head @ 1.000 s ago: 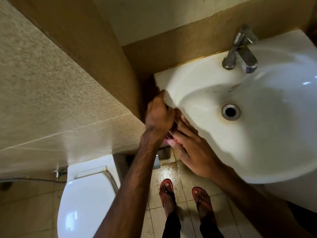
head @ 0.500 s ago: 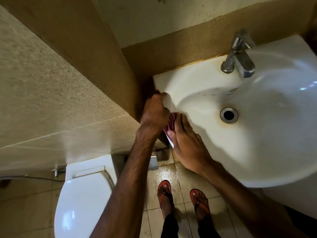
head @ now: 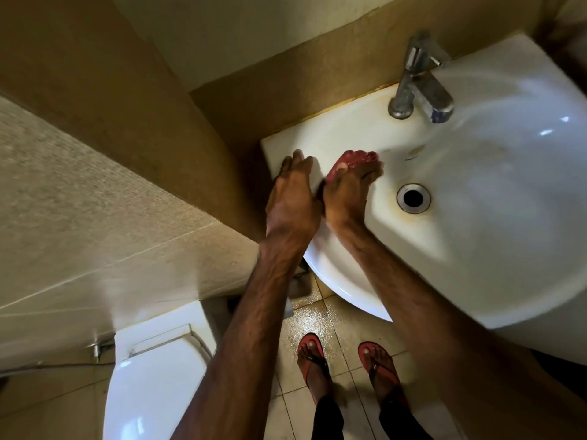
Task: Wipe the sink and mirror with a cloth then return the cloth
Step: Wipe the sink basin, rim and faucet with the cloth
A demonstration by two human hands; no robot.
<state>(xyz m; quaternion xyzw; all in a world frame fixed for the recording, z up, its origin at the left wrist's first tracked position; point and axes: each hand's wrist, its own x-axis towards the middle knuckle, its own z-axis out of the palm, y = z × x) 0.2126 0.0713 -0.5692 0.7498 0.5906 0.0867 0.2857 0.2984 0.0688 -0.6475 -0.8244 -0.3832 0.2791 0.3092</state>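
A white sink (head: 495, 192) fills the right of the view, with a round drain (head: 413, 198) and a chrome tap (head: 421, 87) at the back. My right hand (head: 347, 195) presses a red cloth (head: 351, 160) flat on the sink's left rim, fingers spread over it. Only the cloth's far edge shows past my fingertips. My left hand (head: 293, 198) rests beside it on the sink's left edge, fingers curled over the corner. No mirror is in view.
A white toilet (head: 152, 376) with its lid down stands at the lower left, below a tiled wall (head: 95, 192). My feet in red sandals (head: 313, 360) stand on the wet tiled floor under the sink. A brown ledge runs behind the sink.
My right hand has slid with the cloth from the sink's front left edge up along the rim towards the back. My left hand has moved up along the sink's left edge too.
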